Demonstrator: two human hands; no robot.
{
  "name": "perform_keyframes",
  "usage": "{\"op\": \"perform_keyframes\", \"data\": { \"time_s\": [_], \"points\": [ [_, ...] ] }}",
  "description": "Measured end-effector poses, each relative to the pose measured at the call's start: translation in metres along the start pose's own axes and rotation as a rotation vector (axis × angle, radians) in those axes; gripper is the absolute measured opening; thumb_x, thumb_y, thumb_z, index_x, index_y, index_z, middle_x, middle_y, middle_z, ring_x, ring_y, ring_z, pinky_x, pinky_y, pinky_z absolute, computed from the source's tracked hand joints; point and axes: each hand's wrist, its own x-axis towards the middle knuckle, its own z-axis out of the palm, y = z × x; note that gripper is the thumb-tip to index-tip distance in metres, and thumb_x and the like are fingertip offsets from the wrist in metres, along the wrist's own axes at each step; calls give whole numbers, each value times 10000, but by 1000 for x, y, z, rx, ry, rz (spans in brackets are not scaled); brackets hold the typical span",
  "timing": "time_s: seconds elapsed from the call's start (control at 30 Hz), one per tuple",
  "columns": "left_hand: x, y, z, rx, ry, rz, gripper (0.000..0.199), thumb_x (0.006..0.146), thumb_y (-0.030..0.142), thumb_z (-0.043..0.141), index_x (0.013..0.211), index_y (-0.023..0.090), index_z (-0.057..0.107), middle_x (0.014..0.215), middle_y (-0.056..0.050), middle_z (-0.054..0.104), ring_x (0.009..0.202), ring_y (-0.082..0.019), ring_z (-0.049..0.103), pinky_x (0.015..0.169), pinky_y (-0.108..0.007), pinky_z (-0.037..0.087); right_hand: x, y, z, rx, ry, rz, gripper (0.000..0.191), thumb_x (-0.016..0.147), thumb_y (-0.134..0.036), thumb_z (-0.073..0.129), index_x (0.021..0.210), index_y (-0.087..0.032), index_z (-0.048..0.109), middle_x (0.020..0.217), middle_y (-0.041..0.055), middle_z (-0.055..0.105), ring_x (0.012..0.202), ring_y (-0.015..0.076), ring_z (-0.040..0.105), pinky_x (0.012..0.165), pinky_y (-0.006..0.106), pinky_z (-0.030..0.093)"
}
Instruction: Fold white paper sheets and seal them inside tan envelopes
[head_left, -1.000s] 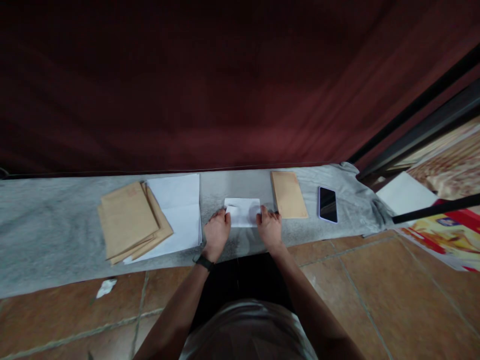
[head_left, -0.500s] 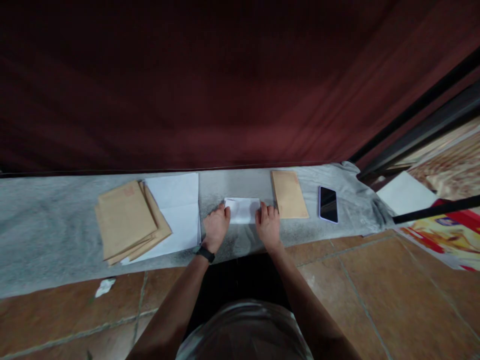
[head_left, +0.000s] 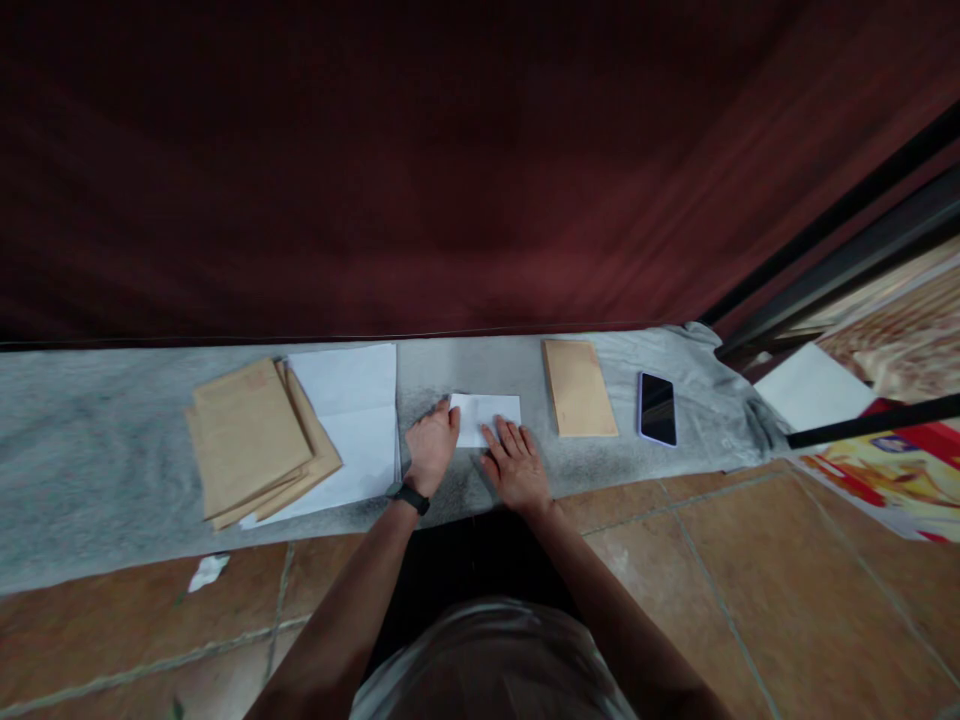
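A folded sheet of white paper [head_left: 480, 410] lies on the grey cloth in front of me. Its left edge is held by my left hand [head_left: 433, 440], fingers curled and thumb at the paper; a dark band circles that wrist. My right hand [head_left: 519, 468] rests with fingers spread, its fingertips on the lower right part of the folded sheet. To the right is a single brown envelope [head_left: 581, 390], apart from the hand. White sheets [head_left: 360, 425] with a crease lie left of my left hand, partly under a pile of brown envelopes [head_left: 251, 430].
A phone [head_left: 658, 408] with a pale purple edge lies on the grey cloth [head_left: 97, 450] at right. Dark red fabric [head_left: 480, 200] rises behind the cloth. A crumpled white scrap [head_left: 208, 572] is on the tiled floor [head_left: 675, 560]. At far right are a dark metal bar [head_left: 877, 425] and printed packaging [head_left: 892, 480].
My right hand has left the paper's right edge, moved down and left, and opened out over its lower right part. The paper lies flatter. My left hand has stayed at the left edge.
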Motion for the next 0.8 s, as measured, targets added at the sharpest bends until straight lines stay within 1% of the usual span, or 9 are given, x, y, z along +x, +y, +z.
{"op": "perform_keyframes", "data": {
  "time_s": [0.13, 0.3, 0.43, 0.53, 0.6, 0.67, 0.73, 0.77, 0.8],
  "points": [
    [1, -1, 2, -3, 4, 0, 461, 1034, 438, 312, 1211, 176, 648, 957, -159, 774, 879, -293, 745, 743, -358, 519, 0, 0, 2, -33, 20, -12, 565, 1018, -405, 517, 1547, -252, 390, 1631, 113, 340, 1475, 301, 359, 1212, 515, 271],
    [0, 0, 3, 15, 10, -14, 482, 1038, 451, 278, 1207, 178, 637, 951, -151, 775, 865, -303, 746, 723, -369, 524, -1, -1, 5, -127, 66, -27, 585, 1003, -451, 546, 1533, -239, 417, 1640, 141, 310, 1492, 320, 317, 1199, 532, 267],
    [-1, 1, 2, 24, 9, -35, 488, 1038, 454, 276, 1201, 161, 630, 927, -148, 771, 852, -300, 745, 729, -369, 527, -1, -1, 5, -188, 49, -32, 593, 1009, -484, 521, 1536, -234, 416, 1641, 148, 304, 1484, 317, 330, 1196, 514, 259],
    [-7, 1, 3, 5, 95, -30, 460, 1040, 422, 289, 1175, 144, 630, 924, -141, 761, 884, -292, 735, 761, -367, 529, -1, -1, 5, -211, 23, -22, 597, 1011, -489, 510, 1545, -244, 403, 1644, 135, 302, 1476, 313, 342, 1201, 504, 242],
    [-15, 4, 8, -23, 189, 45, 444, 1046, 368, 273, 1142, 137, 640, 1005, -149, 749, 976, -290, 712, 839, -388, 527, -1, -1, 5, -218, 3, -18, 595, 1015, -478, 502, 1552, -247, 392, 1650, 131, 289, 1477, 313, 342, 1204, 502, 229],
    [-25, 9, 16, -79, 251, 222, 443, 1051, 336, 265, 1172, 134, 640, 1153, -154, 718, 1109, -280, 665, 956, -407, 501, -1, -1, 5, -224, -17, -17, 580, 1018, -441, 495, 1551, -236, 394, 1651, 133, 285, 1481, 314, 336, 1206, 499, 222],
    [-35, 15, 28, -145, 245, 431, 451, 1051, 371, 304, 1321, 137, 580, 1352, -148, 639, 1280, -265, 574, 1077, -408, 445, -1, -1, 6, -233, -37, -25, 569, 1013, -379, 497, 1546, -206, 404, 1645, 143, 295, 1490, 315, 321, 1211, 492, 216],
    [-39, 18, 34, -159, 228, 501, 487, 1048, 402, 325, 1401, 131, 524, 1448, -148, 572, 1369, -265, 501, 1132, -417, 402, -1, 0, 6, -237, -44, -31, 572, 1007, -346, 497, 1548, -191, 400, 1642, 148, 299, 1495, 313, 311, 1215, 486, 212],
    [-42, 20, 39, -162, 210, 539, 528, 1045, 426, 335, 1456, 124, 472, 1512, -149, 513, 1427, -266, 439, 1172, -428, 364, -1, 0, 6, -242, -49, -36, 580, 1001, -314, 492, 1555, -180, 386, 1642, 149, 300, 1499, 308, 302, 1218, 479, 209]
  ]
}}
